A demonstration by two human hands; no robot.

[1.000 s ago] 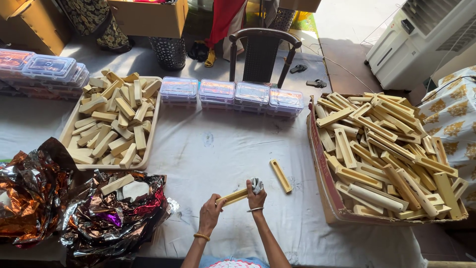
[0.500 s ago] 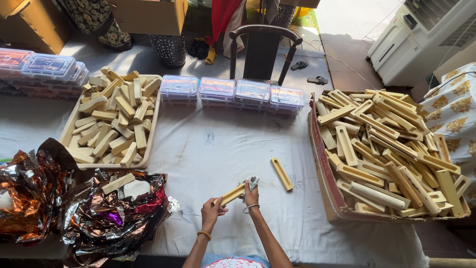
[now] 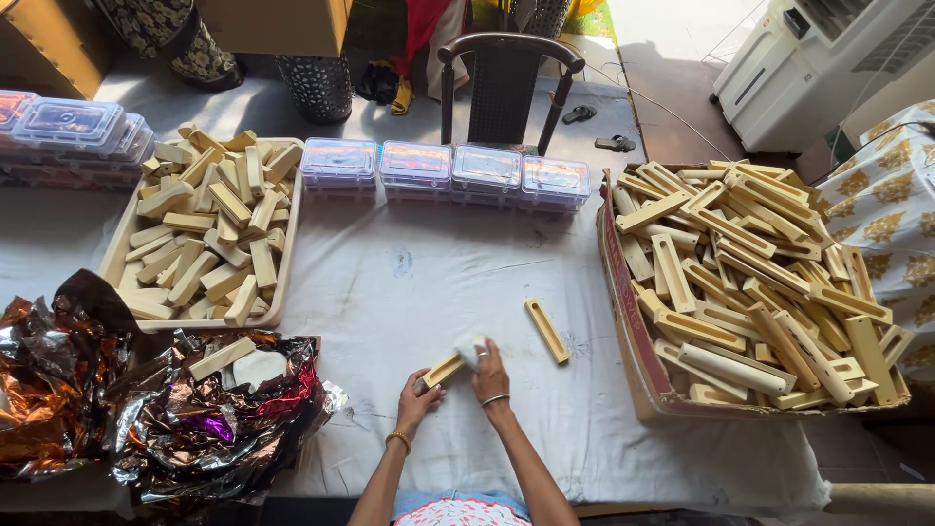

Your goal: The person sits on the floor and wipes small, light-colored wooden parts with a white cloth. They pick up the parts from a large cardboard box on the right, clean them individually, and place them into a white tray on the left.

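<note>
Near the left edge of the tabletop (image 3: 409, 292), crumpled copper and purple foil wrappers (image 3: 146, 409), heaped close at hand with a loose pale block or two on top. Behind them, toward the far left corner, a shallow tray (image 3: 282, 282) piled with short cream-coloured blocks, apparently a sorted batch kept apart. Along the far edge, a row of clear lidded plastic boxes (image 3: 443, 170), lined up side by side.

At the near edge, centre: left hand (image 3: 421, 397) pinching one end of a slotted wooden piece (image 3: 444, 370), holding it tilted off the cloth so the upper end stays free. Right hand (image 3: 490, 370) pressed together around a small white cloth pad (image 3: 469, 351), bearing on that upper end, seemingly to rub or wipe it.

Just right of the hands, a second slotted wooden piece (image 3: 546, 330) lying flat, within easy reach. At the right edge, a cardboard box (image 3: 633, 341) heaped with long slotted wooden pieces, likely the supply.
</note>
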